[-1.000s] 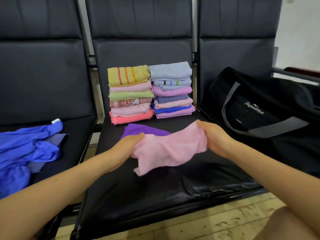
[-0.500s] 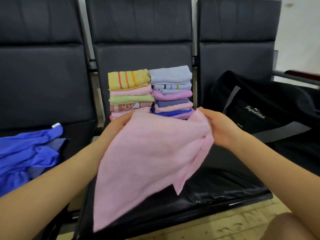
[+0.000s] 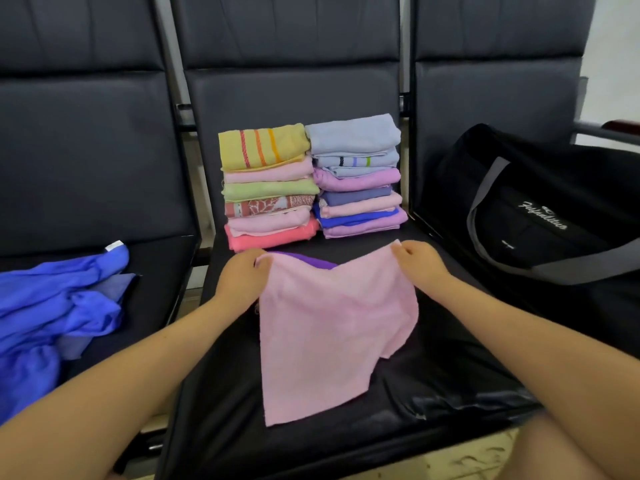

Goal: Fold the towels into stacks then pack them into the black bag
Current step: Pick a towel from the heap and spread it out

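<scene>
Pink towel [image 3: 332, 327] lay spread on the middle seat [image 3: 433, 375], far edge lifted a little. Left hand [image 3: 242, 275] pinched its far-left corner, fingers [image 3: 260, 263] curled round the cloth. Right hand [image 3: 420, 261] pinched the far-right corner the same way. Near edge of the towel reached toward the seat's front, one flap folded under on the right side.

Purple towel [image 3: 304, 258] sat under the pink one's far edge, only a sliver visible between the two hands.

Two folded stacks stood at the back of the same seat, touching each other. Left stack [image 3: 268, 188]: yellow striped on top, then pink, green, red patterned, pink, coral at the bottom. Right stack [image 3: 356, 174]: pale blue on top, then striped pale blue, lilac, slate blue, pink, royal blue, lilac.

Black bag [image 3: 540, 216] with grey straps rested on the right seat, just beside the stacks' seat. White script logo on its side, blurred, possibly "Felfanlitus"; small white label below it unreadable.

Blue cloth [image 3: 59, 306] lay crumpled on the left seat, white tag at its far corner, text not legible.
</scene>
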### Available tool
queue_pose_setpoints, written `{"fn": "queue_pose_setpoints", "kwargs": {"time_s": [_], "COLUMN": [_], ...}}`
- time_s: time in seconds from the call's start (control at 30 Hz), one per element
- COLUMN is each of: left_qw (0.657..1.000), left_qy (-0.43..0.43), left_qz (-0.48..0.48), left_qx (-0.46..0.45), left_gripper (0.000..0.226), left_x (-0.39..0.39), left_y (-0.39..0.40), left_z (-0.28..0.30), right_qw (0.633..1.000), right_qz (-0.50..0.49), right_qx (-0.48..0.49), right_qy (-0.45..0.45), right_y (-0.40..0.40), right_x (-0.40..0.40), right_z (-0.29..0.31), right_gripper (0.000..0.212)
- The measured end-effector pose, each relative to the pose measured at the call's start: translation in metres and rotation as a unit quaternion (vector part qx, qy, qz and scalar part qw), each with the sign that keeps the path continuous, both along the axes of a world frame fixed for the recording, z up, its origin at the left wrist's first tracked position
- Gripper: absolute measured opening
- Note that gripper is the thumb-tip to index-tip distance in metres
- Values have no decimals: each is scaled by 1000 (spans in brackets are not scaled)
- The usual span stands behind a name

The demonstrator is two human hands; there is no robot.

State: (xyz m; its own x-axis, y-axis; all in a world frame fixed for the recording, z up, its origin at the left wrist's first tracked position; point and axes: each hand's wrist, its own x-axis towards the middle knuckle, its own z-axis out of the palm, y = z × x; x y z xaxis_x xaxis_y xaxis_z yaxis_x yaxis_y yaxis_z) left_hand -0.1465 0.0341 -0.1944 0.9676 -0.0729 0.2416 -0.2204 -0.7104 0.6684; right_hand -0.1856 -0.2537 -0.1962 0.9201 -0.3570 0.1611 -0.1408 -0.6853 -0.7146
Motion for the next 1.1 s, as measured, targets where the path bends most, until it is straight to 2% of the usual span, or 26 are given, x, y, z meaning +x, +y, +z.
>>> {"fn": "queue_pose_setpoints", "kwargs": {"time_s": [0.07,0.13,0.23,0.3,0.37,0.4,0.53,0.63,0.7,0.83,0.93,1.0,1.1], "left_qw": [999,996,994,992,987,985,967,927,905,915,915,918,932], "left_qy": [-18,-16,-5,-58,-126,-134,-47,33,82,43,4,11,45], "left_qz": [40,70,106,92,16,-34,-205,-300,-332,-301,-286,-279,-254], "left_qx": [-27,-46,-10,59,94,101,145,224,254,267,286,283,254], "left_gripper": [25,24,27,31,26,21,11,23,31,28,26,24,20], "left_x": [10,19,20,8,-14,-26,-73,-97,-108,-109,-109,-111,-110], "left_y": [0,2,5,6,3,0,-15,-16,-10,-2,-2,-2,-4], "left_z": [0,-2,-8,-9,-7,-5,2,-5,-18,-32,-33,-34,-30], "right_qw": [998,999,997,994,996,997,980,946,925,932,927,935,943], "right_qz": [-15,-29,-51,-32,15,46,178,278,307,290,283,276,264], "right_qx": [40,32,-50,-103,-82,-54,-37,-55,-71,-137,-201,-184,-152], "right_qy": [-35,-21,33,29,30,35,75,160,213,167,142,125,133], "right_y": [2,3,5,8,11,13,24,30,32,23,21,26,35], "right_x": [9,17,19,12,2,-5,-39,-67,-80,-85,-88,-91,-90], "right_z": [-1,-4,-8,-6,-4,-3,0,-7,-15,-18,-21,-25,-31], "right_gripper": [36,18,34,30,18,15,12,24,20,5,5,6,21]}}
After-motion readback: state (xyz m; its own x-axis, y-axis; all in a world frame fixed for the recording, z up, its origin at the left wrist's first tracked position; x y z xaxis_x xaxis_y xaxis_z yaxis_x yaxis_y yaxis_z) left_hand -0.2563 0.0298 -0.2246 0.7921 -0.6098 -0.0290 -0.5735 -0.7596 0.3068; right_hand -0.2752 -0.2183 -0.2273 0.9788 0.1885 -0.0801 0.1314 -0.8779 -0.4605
